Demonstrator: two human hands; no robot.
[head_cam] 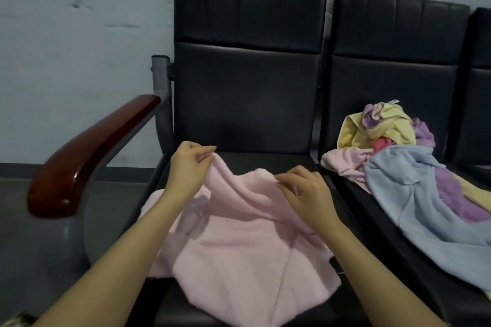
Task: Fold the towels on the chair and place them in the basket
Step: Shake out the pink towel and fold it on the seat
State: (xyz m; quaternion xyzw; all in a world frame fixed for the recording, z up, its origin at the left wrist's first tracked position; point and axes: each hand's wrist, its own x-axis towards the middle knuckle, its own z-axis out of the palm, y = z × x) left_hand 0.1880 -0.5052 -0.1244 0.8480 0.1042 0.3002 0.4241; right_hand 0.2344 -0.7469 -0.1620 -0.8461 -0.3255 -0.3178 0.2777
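Item: pale pink terry towel (239, 241), rumpled, lying on the seat of the black padded chair (247, 93), near edge hanging over the seat front.

Hands: left hand (190, 167) pinches the towel's far edge between thumb and fingertips, lifting it clear of the seat; right hand (305, 190) pinches the same edge a little further right, fingers curled onto the cloth.

Awaiting: heap of unfolded towels, yellow, lilac, pink and light blue (398, 156), on the neighbouring black seat to the right.

Basket: not in view.

Step, as judged: squaring the first towel before folding; no fold made yet.

Next move calls for: drawing the two pinched points apart to tauten the edge, then laying it flat.
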